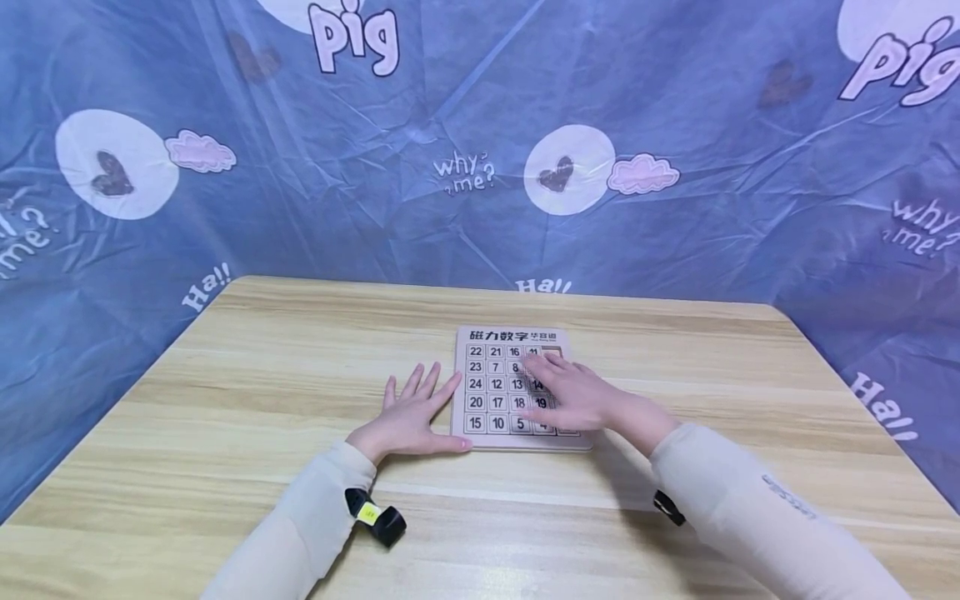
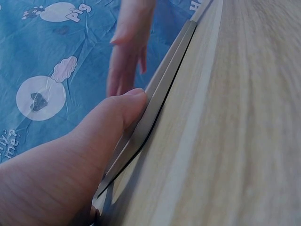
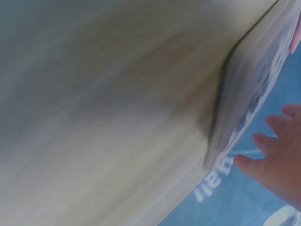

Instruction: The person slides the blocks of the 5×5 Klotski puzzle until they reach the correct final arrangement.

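Note:
A pale number slide puzzle [image 1: 459, 442] with Chinese print along its top lies flat on the wooden table. Numbered square tiles fill its frame, and a dark gap shows at the top right. My left hand [image 1: 411, 423] lies at the puzzle's left side with spread, straight fingers. Its thumb [image 2: 134, 101] rests on the near left corner of the frame. Over the right part of the tiles is my right hand [image 1: 573, 396], fingers extended, covering several of them. In the right wrist view, the right hand [image 3: 282, 155] appears raised above the board; whether a fingertip touches a tile cannot be told.
The wood-grain table [image 1: 225, 400] extends around the puzzle on all sides. Behind it hangs a blue printed cloth [image 1: 420, 225], which also runs along both sides. A black strapped device [image 1: 386, 525] sits on the left wrist.

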`<state>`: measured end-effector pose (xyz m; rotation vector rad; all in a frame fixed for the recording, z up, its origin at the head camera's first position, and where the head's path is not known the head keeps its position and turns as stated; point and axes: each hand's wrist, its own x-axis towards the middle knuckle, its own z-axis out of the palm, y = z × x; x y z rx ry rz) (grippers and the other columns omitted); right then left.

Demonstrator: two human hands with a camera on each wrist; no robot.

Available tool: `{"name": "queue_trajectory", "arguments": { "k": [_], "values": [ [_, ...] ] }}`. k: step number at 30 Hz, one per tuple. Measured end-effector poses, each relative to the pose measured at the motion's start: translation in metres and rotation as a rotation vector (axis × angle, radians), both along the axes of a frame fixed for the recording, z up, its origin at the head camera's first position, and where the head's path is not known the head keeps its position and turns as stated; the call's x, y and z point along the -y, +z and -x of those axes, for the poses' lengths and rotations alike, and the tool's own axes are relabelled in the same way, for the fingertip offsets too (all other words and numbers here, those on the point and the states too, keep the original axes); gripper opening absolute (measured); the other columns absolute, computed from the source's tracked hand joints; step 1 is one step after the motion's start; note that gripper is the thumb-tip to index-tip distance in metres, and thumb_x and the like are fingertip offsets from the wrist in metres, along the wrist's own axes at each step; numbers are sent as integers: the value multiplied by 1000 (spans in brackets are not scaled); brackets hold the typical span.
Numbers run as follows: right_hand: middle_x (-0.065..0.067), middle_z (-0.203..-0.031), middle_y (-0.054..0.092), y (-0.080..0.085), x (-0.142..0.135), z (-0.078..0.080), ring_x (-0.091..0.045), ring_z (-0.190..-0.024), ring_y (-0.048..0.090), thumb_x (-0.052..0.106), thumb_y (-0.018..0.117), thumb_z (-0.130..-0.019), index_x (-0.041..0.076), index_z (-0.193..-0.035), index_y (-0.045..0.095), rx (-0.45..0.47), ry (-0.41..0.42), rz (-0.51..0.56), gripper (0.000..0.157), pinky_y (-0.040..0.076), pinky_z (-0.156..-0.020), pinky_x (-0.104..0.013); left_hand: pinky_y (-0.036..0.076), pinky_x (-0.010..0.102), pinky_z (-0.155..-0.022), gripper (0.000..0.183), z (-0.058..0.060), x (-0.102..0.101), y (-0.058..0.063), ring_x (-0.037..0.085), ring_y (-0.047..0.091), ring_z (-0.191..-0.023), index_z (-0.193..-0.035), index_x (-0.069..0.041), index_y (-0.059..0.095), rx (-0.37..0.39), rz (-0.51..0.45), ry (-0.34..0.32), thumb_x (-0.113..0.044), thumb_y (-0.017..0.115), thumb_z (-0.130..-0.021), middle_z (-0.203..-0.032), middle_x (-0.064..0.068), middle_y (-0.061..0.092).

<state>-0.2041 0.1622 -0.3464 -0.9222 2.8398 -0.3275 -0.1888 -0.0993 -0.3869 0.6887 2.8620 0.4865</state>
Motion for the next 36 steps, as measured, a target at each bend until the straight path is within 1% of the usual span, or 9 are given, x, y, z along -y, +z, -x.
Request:
{"name": "queue_trajectory", "arguments": {
  "k": [3, 8, 12, 16, 21, 25, 30, 36],
  "values": [
    [-8, -141, 18, 1, 19, 6, -32, -126, 13, 61, 39, -80, 12, -139, 16, 5, 7, -27, 80, 12, -95, -56, -11, 54, -93, 98, 0, 0, 0, 29, -7, -127, -139, -26, 9, -1, 1, 1, -76, 45, -62, -142, 10, -1],
    [-3, -142, 15, 1, 43, 14, -28, -127, 10, 67, 32, -78, 15, -139, 14, 15, -3, -77, 83, 10, -96, -55, -11, 55, -93, 98, 0, 0, -2, 30, -7, -127, -139, -26, 9, -1, 2, -2, -76, 44, -62, -142, 10, 0],
    [0, -142, 13, 0, 57, 17, -26, -128, 9, 69, 29, -77, 17, -140, 12, 10, 0, -124, 84, 10, -96, -54, -11, 55, -93, 98, 0, 1, -2, 29, -8, -127, -139, -26, 10, 4, -5, -1, -76, 44, -62, -142, 10, 0],
    [0, -143, 12, -2, 67, 19, -26, -128, 8, 69, 30, -77, 17, -140, 11, 10, 8, -162, 83, 10, -97, -53, -12, 55, -93, 98, 0, 3, -2, 29, -8, -127, -139, -26, 10, 11, -12, 0, -76, 44, -62, -142, 10, -1],
    [2, -143, 9, -6, 74, 20, -24, -128, 5, 72, 25, -76, 19, -140, 9, 22, 10, -203, 85, 7, -97, -53, -12, 55, -92, 98, 0, 4, -3, 29, -8, -127, -139, -27, 9, 11, -17, 5, -76, 44, -62, -142, 9, -1],
    [4, -143, 7, -10, 75, 20, -23, -128, 4, 75, 22, -73, 20, -140, 8, 20, 2, -232, 87, 6, -97, -52, -12, 55, -92, 98, 0, 3, -3, 29, -8, -127, -139, -27, 9, 7, -15, 3, -76, 43, -62, -142, 9, -1],
    [5, -143, 7, -11, 74, 19, -23, -128, 4, 74, 24, -73, 21, -140, 8, -2, -5, -250, 87, 7, -97, -52, -11, 55, -93, 97, 1, 2, -3, 29, -7, -127, -139, -26, 11, -1, -12, -1, -75, 45, -63, -143, 9, 0],
    [4, -143, 9, -9, 72, 17, -24, -128, 5, 75, 24, -72, 20, -140, 9, -5, -10, -251, 88, 7, -97, -53, -11, 55, -93, 97, 0, 1, -1, 29, -7, -127, -139, -26, 10, 6, -11, -1, -74, 46, -63, -143, 9, 0]
  ]
}}
